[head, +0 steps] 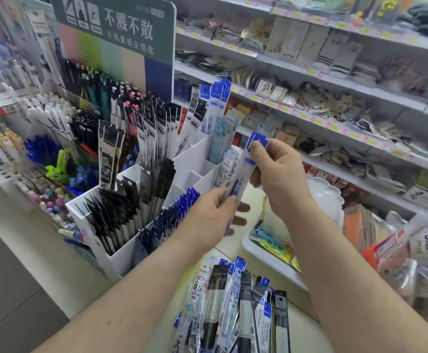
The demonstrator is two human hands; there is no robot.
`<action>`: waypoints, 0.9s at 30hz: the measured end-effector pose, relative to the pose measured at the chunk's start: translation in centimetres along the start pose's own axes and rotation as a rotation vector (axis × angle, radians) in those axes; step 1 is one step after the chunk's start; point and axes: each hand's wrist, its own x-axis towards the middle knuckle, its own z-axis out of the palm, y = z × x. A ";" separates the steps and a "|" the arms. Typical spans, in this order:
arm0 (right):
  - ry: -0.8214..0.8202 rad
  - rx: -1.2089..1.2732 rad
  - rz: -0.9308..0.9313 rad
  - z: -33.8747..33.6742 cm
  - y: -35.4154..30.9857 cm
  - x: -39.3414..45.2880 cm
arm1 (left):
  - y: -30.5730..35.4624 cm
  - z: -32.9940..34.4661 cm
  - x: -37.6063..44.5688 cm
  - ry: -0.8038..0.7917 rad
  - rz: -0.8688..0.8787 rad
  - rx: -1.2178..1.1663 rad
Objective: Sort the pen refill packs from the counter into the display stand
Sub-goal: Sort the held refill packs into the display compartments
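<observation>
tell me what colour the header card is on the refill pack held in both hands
Blue, on the refill pack that both hands hold; the head view shows it.

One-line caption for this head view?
Both hands, left hand and right hand, hold a blue-topped refill pack above the white display stand.

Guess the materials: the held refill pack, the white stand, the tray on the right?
Refill pack: looks like clear glossy plastic film with a blue printed header, likely card or print; the refill shows through. Both hands grip it.
Stand: white, matte, thin flat dividers with clean edges; probably plastic or foam board, hard to tell.
Tray: white, smooth, rounded rim; likely moulded plastic.
</observation>
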 end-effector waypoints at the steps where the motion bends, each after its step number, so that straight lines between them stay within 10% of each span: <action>1: -0.009 0.006 0.024 0.0 0.3 -0.2 | -0.2 0.2 -0.2 -0.010 -0.036 -0.043; 17: -0.337 -0.172 0.262 0.0 0.2 -0.6 | 0.5 -1.0 -0.2 0.063 -0.072 -0.099; 27: 0.052 -0.112 0.137 0.1 -4.1 7.1 | 2.5 -2.1 2.1 0.264 -0.003 0.023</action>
